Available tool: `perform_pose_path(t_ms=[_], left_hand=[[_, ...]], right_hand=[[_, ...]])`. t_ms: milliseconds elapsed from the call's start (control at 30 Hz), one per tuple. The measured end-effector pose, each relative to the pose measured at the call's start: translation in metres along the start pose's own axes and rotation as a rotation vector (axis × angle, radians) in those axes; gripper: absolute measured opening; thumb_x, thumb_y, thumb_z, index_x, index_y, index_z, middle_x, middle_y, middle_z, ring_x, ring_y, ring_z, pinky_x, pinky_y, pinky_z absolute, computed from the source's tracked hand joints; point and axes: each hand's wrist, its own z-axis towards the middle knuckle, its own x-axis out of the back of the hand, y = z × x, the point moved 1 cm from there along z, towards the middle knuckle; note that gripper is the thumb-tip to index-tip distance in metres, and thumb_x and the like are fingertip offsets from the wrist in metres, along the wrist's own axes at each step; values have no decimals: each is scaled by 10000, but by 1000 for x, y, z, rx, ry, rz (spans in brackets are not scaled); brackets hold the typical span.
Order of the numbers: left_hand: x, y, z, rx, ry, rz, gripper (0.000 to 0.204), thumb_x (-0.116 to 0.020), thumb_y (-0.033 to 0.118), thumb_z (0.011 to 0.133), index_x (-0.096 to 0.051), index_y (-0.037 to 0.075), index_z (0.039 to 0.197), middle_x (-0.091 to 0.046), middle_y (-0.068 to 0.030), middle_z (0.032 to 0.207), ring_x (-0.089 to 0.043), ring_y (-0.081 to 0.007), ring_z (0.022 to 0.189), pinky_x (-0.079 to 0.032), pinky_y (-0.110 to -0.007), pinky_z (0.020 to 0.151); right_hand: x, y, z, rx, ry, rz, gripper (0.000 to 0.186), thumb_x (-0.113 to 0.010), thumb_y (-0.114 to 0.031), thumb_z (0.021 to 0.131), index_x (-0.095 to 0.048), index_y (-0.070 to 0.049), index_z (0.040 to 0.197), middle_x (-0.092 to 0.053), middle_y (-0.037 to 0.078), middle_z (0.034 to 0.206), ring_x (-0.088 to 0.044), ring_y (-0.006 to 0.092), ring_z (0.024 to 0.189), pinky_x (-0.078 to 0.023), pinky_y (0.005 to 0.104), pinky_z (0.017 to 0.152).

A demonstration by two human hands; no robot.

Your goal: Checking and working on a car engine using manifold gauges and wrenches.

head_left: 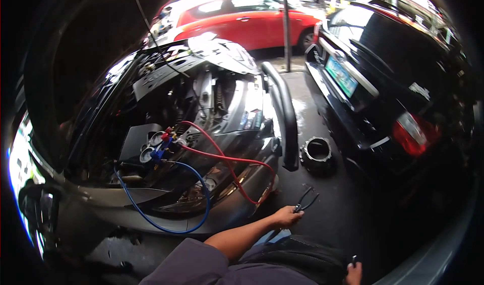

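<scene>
My left hand (pixel 287 217) reaches out beside the front corner of the dark car, closed round a pair of dark pliers (pixel 306 200). Two thin curved arms of the pliers stand apart, pointing away from me. Low in the view, my right hand (pixel 354 275) is closed on a small dark object (pixel 354 259) that sticks up from the fingers; its kind is too small to make out. Neither hand touches the car. A manifold gauge set (pixel 154 149) rests over the engine bay, with a blue hose (pixel 209 194) and a red hose (pixel 222 156) looping over the front.
The dark car (pixel 191 204) has its hood up and its black bumper bar (pixel 283 113) exposed. A round black part with a ring-shaped rim (pixel 330 156) sits on the floor. At the right stands a black vehicle (pixel 388 83); behind are a red car (pixel 237 25) and a post (pixel 286 33).
</scene>
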Motion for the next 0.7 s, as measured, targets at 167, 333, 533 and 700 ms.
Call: perform_pose_path(t_ms=[167, 333, 533, 700], left_hand=[[32, 63, 77, -199, 14, -349, 314, -546, 379, 951, -499, 115, 787, -524, 5, 660, -465, -89, 528, -373, -257, 448], [96, 177, 132, -465, 121, 63, 324, -546, 381, 943, -510, 60, 925, -495, -13, 675, -484, -121, 617, -399, -299, 560], [152, 264, 157, -576, 284, 120, 308, -497, 324, 950, -539, 19, 968, -581, -96, 835, -545, -183, 820, -436, -350, 750], [179, 251, 119, -578, 732, -85, 285, -498, 287, 955, -577, 21, 1019, -588, -62, 807, -554, -157, 783, -445, -319, 730]], right_hand=[[18, -187, 124, 585, 87, 76, 359, -514, -162, 965, -391, -55, 1286, -586, 23, 722, -526, 75, 633, -428, 229, 599], [8, -381, 176, 938, 21, 86, 354, -549, -195, 961, -424, -41, 1254, -553, 2, 799, -487, 68, 714, -384, 207, 656], [-29, -538, 195, 1090, -224, 99, 393, -615, -267, 930, -464, -69, 1235, -507, -26, 822, -448, 48, 693, -372, 185, 634], [-91, -601, 257, 1163, -516, -67, 504, -616, -253, 929, -396, -67, 1342, -533, -1, 809, -478, 51, 698, -398, 188, 624]])
